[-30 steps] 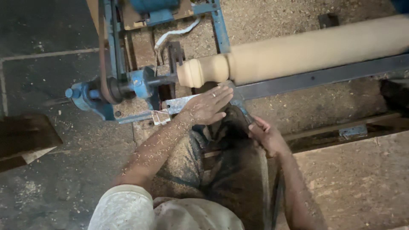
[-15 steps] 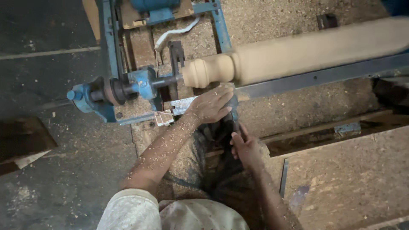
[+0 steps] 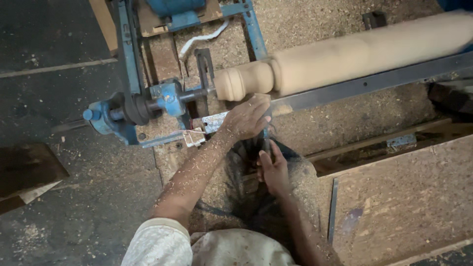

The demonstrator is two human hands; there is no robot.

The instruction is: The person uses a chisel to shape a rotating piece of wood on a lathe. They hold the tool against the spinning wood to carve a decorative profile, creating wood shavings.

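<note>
A pale turned wooden spindle [image 3: 345,59] was mounted on a blue metal lathe [image 3: 148,106], above a dark steel rest bar [image 3: 374,81].
The left hand [image 3: 246,118] was laid on the bar, fingers curled over a dark tool [image 3: 266,140]; the right hand [image 3: 273,170] was clenched on its handle. Sawdust was spread over the floor [image 3: 345,116]; a wooden board [image 3: 409,197] lay nearby.

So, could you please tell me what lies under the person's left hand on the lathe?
The left hand rests on the dark metal rail, below the rounded end of the pale wooden spindle. Whatever the palm presses on is covered; a dark tool shaft runs down to the right hand.
</note>
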